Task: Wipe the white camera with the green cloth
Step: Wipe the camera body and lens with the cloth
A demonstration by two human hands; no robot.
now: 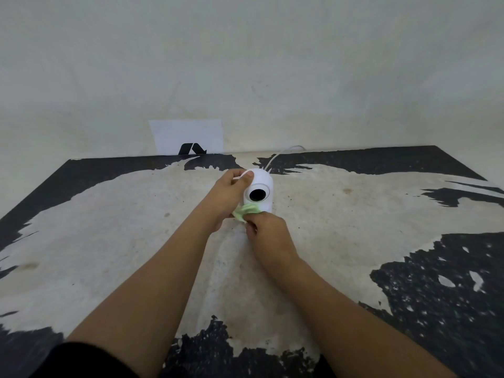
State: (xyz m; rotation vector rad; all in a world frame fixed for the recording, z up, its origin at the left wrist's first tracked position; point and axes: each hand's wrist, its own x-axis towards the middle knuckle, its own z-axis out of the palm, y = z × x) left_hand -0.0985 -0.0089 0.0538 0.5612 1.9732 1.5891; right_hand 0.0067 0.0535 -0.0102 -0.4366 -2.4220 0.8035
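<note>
A white camera point(262, 181) with a round black lens stands upright in the middle of the table, lens facing me. My left hand point(227, 196) grips its left side, thumb on the top. My right hand point(268, 236) sits just below the camera and pinches a bunched green cloth point(245, 211) against the camera's lower front. Most of the cloth is hidden between my two hands.
A thin white cable point(281, 153) runs from the camera's back towards the wall. The worn table point(381, 214) has black and pale patches. A white sheet with a black mark point(188, 137) leans on the wall behind the table's far edge.
</note>
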